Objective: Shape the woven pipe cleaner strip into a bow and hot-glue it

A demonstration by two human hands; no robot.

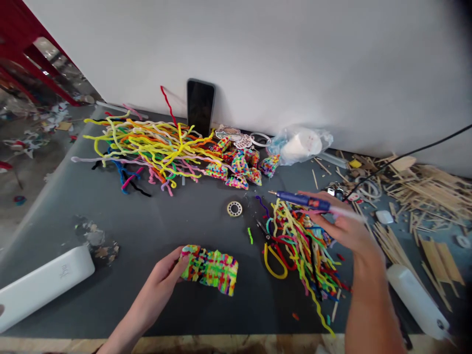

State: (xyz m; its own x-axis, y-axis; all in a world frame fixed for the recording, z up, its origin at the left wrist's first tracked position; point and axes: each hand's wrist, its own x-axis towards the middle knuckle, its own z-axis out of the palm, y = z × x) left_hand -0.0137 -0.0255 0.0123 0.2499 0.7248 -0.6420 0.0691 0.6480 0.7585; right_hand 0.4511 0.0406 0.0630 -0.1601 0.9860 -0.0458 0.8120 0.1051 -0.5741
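My left hand (165, 273) pinches the left end of a flat, woven multicolour strip (212, 269) that looks made of pipe cleaners. The strip is held near the front of the table. My right hand (341, 223) is closed around a slim blue hot-glue pen (304, 200). Its metal tip points left, and a pale rod sticks out behind, blurred. Below this hand lies a loose pile of cut pipe cleaners (302, 246). Scissors (275, 260) with yellow and red handles rest at the pile's left side. A short green piece (250, 236) lies beside them.
Long pipe cleaners (147, 142) heap at the back left, before a leaning phone (200, 105). Small woven pieces (239, 164) cluster beside a plastic-wrapped white roll (300, 146). A ring-shaped spool (234, 209) sits mid-table. Wooden sticks (435, 182) and a black cord (413, 151) are right; white devices (47, 285) flank.
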